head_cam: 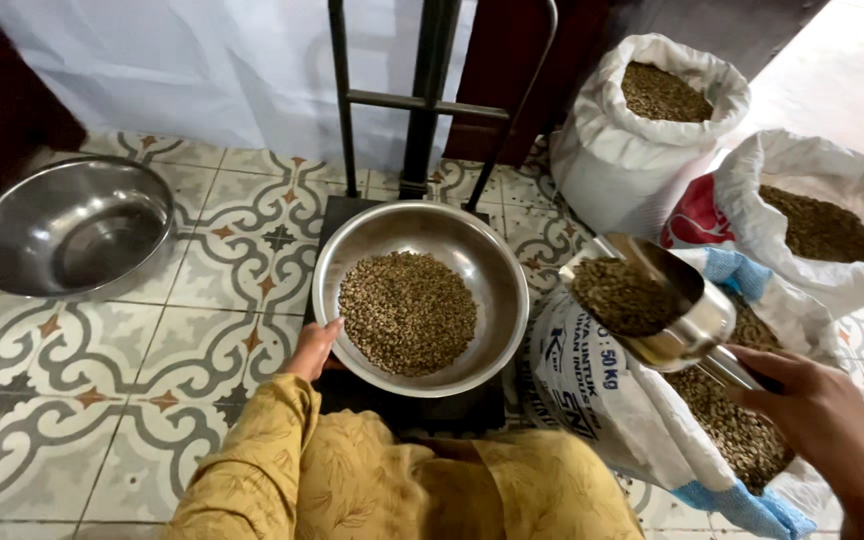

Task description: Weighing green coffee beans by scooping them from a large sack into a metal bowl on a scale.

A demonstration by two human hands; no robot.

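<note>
A steel bowl (497,270) partly filled with greenish-brown beans (407,310) rests on a black platform scale (342,215) in the middle of the floor. My left hand (312,348), in a mustard-yellow sleeve, touches the bowl's near-left rim. At the lower right, my right hand (817,405) grips the handle of a metal scoop (687,320). The scoop is heaped with beans (624,295) and hovers over an open white sack (592,385), just right of the bowl.
An empty steel bowl (77,225) sits on the patterned tile floor at the left. Two more open white sacks of beans (652,100) (817,225) stand at the upper right. The scale's black upright post (427,90) rises behind the bowl before a white curtain.
</note>
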